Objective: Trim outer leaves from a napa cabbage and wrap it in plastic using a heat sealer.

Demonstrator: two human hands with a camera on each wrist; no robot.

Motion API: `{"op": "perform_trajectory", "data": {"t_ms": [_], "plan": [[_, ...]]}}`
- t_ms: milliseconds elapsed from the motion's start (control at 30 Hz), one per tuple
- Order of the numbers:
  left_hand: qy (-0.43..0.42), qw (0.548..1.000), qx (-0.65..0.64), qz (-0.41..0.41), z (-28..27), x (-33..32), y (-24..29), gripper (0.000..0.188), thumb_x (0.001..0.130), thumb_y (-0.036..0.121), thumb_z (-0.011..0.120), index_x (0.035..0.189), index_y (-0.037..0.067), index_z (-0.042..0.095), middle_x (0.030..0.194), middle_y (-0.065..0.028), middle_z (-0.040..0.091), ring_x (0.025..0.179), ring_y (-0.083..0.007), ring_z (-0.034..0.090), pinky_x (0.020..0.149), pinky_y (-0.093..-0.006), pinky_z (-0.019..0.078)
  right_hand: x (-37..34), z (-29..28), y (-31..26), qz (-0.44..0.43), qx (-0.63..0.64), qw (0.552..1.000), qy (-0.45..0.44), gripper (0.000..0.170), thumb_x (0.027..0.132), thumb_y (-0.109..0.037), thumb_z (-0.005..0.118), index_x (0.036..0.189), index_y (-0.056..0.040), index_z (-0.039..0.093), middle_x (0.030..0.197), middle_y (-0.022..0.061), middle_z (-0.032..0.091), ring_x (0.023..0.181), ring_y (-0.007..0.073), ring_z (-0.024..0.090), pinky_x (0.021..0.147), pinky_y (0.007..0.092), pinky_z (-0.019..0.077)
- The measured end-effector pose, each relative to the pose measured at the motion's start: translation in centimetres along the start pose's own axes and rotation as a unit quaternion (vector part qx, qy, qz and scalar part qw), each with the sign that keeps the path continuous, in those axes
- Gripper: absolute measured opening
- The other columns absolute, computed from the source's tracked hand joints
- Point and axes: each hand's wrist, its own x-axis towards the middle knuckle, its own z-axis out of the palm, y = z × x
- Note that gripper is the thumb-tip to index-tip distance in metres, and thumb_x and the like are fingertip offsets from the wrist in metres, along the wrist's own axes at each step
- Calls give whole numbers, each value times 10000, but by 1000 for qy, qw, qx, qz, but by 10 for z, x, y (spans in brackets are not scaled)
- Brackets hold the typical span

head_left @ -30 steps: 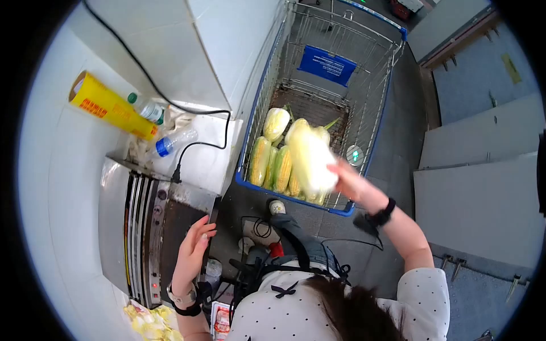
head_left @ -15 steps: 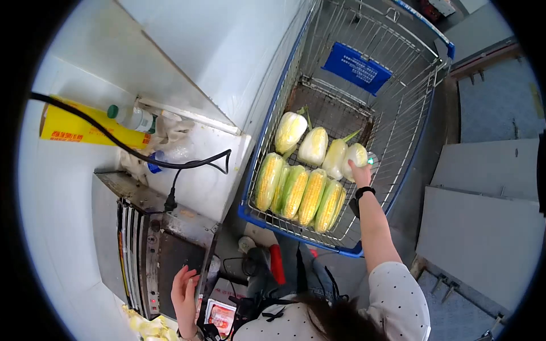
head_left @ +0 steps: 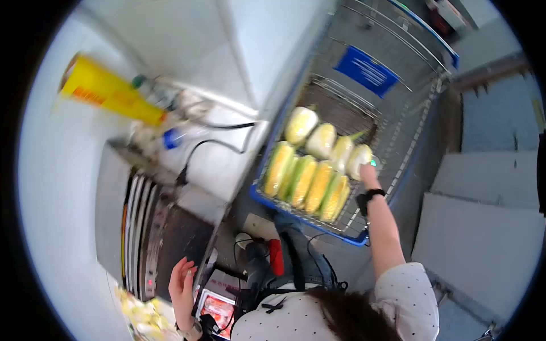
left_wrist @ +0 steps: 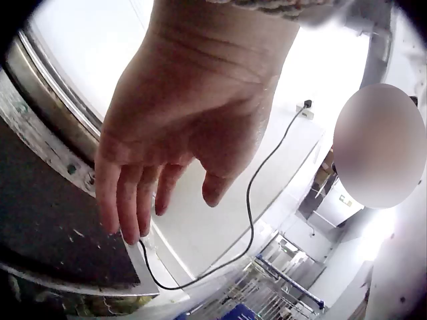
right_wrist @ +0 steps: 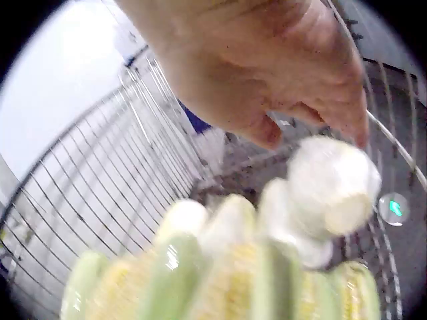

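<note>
In the head view, the right hand (head_left: 371,173) reaches into a wire cart (head_left: 335,236) at a wrapped white cabbage (head_left: 359,158), rightmost in a row with other pale wrapped vegetables (head_left: 322,141). The right wrist view has this hand (right_wrist: 273,73) above the cabbage (right_wrist: 330,183), fingertips close to its top and thumb apart from it; contact cannot be told. Wrapped corn (head_left: 303,181) lies side by side nearer the person. Over by the metal appliance (head_left: 185,236), the left hand (head_left: 182,287) hangs with relaxed fingers, holding nothing, as the left wrist view (left_wrist: 180,120) also shows.
On the white ledge (head_left: 213,170) at left are a yellow roll (head_left: 111,91), plastic bottles and a black cable (head_left: 244,125). The cart stands beside a white wall, with pale panels (head_left: 455,227) at right. A red-and-white package (head_left: 218,308) lies low by the person.
The lifted pale bundle in the right hand went down into the cart, where the cabbage now rests in the row. The left hand, still empty, has moved lower in the head view.
</note>
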Motion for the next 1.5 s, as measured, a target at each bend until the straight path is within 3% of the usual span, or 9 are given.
{"op": "perform_trajectory", "data": {"t_ms": [233, 500, 700, 900, 1033, 1233, 1367, 1467, 1500], "plan": [[110, 992, -56, -16, -76, -92, -73, 261, 931, 135, 413, 1101, -12, 547, 648, -45, 579, 644, -107, 559, 631, -216, 428, -214, -122, -99, -163, 373, 878, -253, 453, 899, -337, 475, 1215, -13, 457, 1099, 122, 562, 984, 208, 559, 759, 327, 484], [289, 945, -114, -98, -168, -218, -254, 303, 838, 73, 517, 1140, 64, 539, 588, -6, 504, 549, -83, 475, 528, -232, 404, -464, -19, -140, -321, 92, 860, -386, 340, 924, -285, 429, 1158, -46, 491, 890, 103, 609, 771, 163, 611, 580, 264, 521], [364, 912, -145, -120, -206, -296, -424, 313, 830, 81, 571, 1136, 33, 533, 744, -19, 561, 634, -85, 530, 547, -214, 437, -653, 120, -133, -390, -153, 623, -660, 220, 890, -134, 503, 1073, -15, 530, 906, 90, 623, 833, 151, 606, 713, 260, 480], [458, 799, -194, -337, -127, -323, -701, 441, 768, 325, 578, 1036, -25, 590, 954, -222, 623, 923, -318, 602, 785, -360, 474, -775, 203, -104, -526, -303, 507, -612, 228, 863, -152, 540, 1065, -47, 537, 867, 103, 628, 808, 194, 612, 705, 287, 463], [470, 745, -176, -439, -102, -307, -753, 632, 787, 477, 542, 1166, -24, 480, 1043, -261, 572, 1004, -402, 537, 854, -421, 432, -802, 253, -69, -602, -409, 400, -557, 253, 837, -177, 565, 1048, -41, 538, 872, 149, 615, 803, 296, 602, 686, 340, 471], [456, 772, -18, -443, -105, -245, -863, 821, 685, 274, 700, 1344, 56, 261, 1297, -226, 363, 1226, -351, 344, 965, -428, 362, -764, 331, -18, -482, -531, 413, -562, 280, 841, -204, 559, 1075, -52, 530, 951, 142, 610, 895, 281, 595, 737, 345, 471], [430, 765, 96, -469, -100, -196, -923, 1000, 608, 302, 766, 1391, 114, 174, 1406, -238, 179, 1298, -372, 201, 1035, -481, 240, -742, 364, -5, -590, -576, 299, -481, 253, 883, -200, 470, 1045, -19, 540, 843, 109, 611, 777, 287, 608, 710, 347, 485], [588, 759, -49, -277, -58, -164, -1006, 856, 641, 378, 710, 1342, 81, 320, 1391, -259, 203, 1297, -408, 170, 1048, -535, 146, -739, 387, 2, -466, -592, 445, -484, 287, 856, -230, 507, 1090, -65, 530, 983, 88, 600, 951, 244, 544, 817, 402, 406], [537, 764, 95, -345, -49, -159, -1015, 776, 687, 364, 640, 1333, 66, 329, 1376, -265, 226, 1284, -418, 187, 1047, -538, 141, -721, 391, 6, -442, -581, 482, -485, 318, 827, -281, 549, 1094, -107, 536, 1048, 38, 595, 1053, 211, 495, 863, 460, 339]]}}
